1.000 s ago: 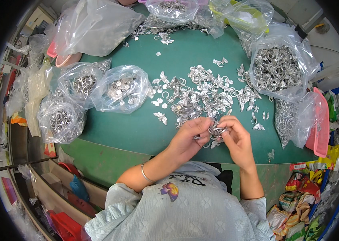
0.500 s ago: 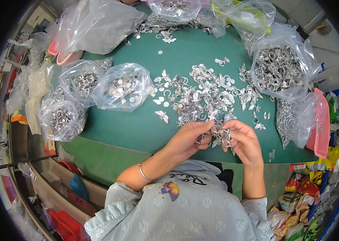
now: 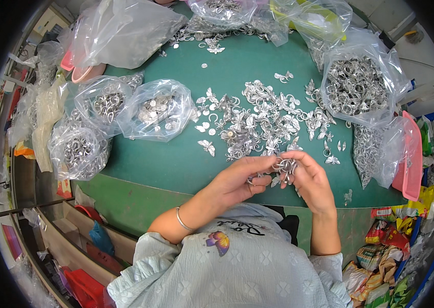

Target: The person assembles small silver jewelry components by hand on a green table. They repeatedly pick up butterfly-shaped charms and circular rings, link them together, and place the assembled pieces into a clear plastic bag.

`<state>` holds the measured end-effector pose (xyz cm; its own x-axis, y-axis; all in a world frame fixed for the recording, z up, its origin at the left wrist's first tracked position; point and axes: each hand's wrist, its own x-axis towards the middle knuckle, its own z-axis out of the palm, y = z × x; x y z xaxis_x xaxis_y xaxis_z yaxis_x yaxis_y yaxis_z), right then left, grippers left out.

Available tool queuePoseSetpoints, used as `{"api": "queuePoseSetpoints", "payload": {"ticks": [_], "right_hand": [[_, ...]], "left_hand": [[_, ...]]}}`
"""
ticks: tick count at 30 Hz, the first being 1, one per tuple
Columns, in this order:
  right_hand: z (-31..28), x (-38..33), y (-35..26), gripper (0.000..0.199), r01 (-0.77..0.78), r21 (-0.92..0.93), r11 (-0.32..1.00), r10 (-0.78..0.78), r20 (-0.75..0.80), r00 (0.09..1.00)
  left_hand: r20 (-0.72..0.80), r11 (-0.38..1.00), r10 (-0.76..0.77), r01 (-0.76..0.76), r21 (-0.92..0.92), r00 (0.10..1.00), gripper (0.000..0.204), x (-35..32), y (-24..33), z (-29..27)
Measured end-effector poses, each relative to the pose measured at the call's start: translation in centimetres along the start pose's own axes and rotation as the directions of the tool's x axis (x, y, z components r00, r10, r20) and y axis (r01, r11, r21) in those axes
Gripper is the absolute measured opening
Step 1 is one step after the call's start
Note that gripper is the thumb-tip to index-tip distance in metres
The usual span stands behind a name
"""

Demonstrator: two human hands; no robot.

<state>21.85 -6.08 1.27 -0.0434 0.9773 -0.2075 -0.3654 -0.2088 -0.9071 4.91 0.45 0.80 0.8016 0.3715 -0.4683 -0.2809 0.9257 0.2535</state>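
Observation:
Several silver metal rings (image 3: 285, 165) are bunched between my two hands, just above the table's near edge. My left hand (image 3: 245, 177) is closed, with thumb and fingertips against the bunch and more rings partly hidden under its curled fingers. From the other side, my right hand (image 3: 309, 178) grips the same rings with its thumb and bent fingers. Right beyond my hands spreads a loose pile of silver pieces (image 3: 263, 120), among them butterfly shapes, open rings and small discs. A single butterfly piece (image 3: 206, 147) lies left of the pile.
Clear plastic bags of rings and discs (image 3: 158, 110) stand at the left. A large ring-filled bag (image 3: 356, 87) and a pink basin (image 3: 409, 159) are at the right. More pieces and bags line the far side of the green table (image 3: 155, 167). Open drawers (image 3: 88, 238) sit lower left.
Both hands stay in nearly the same place. The rings between my fingertips have turned and sit closer together, and the right fingers have closed over them a little.

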Motion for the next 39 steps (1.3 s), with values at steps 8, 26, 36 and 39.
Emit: {"api": "queuePoseSetpoints", "payload": {"ticks": [8,26,36,39], "right_hand": [[-1.0,0.5,0.3,0.023,-0.081,0.088,0.993,0.08,0.013,0.997],[-0.9,0.4,1.7,0.027,-0.075,-0.087,0.993,0.067,-0.089,0.994],[0.2,0.4,2.1,0.021,0.04,-0.027,0.999,-0.044,-0.176,0.983],[0.6,0.5,2.0,0.019,0.108,-0.144,0.984,-0.127,-0.129,0.984]], "left_hand": [[-0.025,0.992,0.05,-0.047,0.117,0.998,0.016,0.3,-0.5,-1.3],[0.121,0.566,0.525,-0.451,0.69,0.843,0.009,1.0,-1.0,-1.9],[0.041,0.862,0.395,-0.386,0.329,0.918,0.013,1.1,-1.0,-2.0],[0.072,0.92,0.329,-0.337,0.201,0.941,0.013,1.2,-1.2,-2.5]]}}
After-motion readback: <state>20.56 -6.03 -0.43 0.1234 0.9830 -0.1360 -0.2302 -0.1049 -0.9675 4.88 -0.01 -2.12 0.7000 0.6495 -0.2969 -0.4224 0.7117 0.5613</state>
